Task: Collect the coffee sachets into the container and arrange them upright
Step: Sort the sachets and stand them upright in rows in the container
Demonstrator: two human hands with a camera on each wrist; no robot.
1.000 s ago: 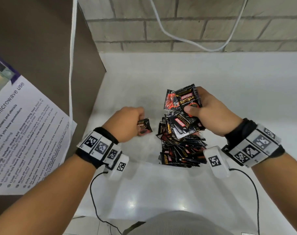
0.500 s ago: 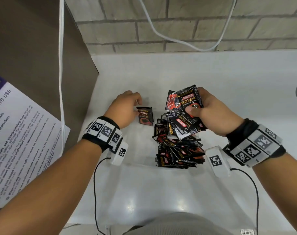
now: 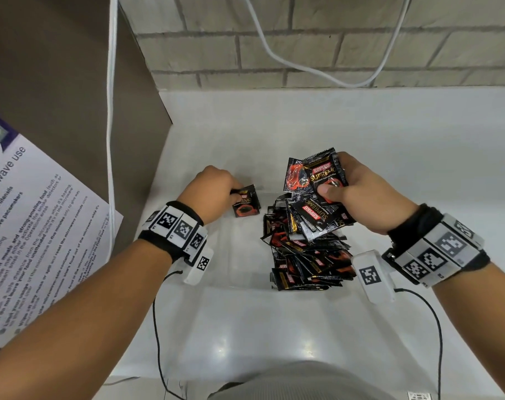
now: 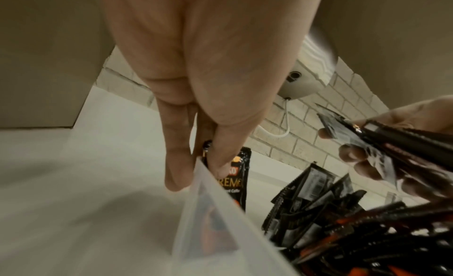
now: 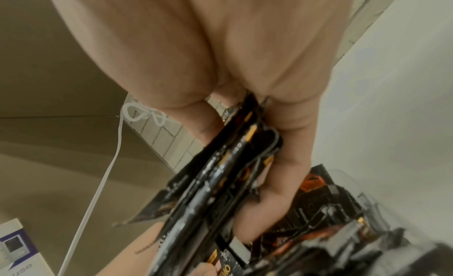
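- Left hand (image 3: 213,189) pinches one sachet (image 3: 246,201) upright at the container (image 4: 210,218) wall's far-left corner, left of the pile (image 3: 306,255).
- Right hand (image 3: 355,194) grips a fanned bundle (image 3: 317,192) above the pile.

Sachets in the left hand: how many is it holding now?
1: a single sachet, pinched by the left hand at the clear container's far-left corner. Another behind it may be hidden.
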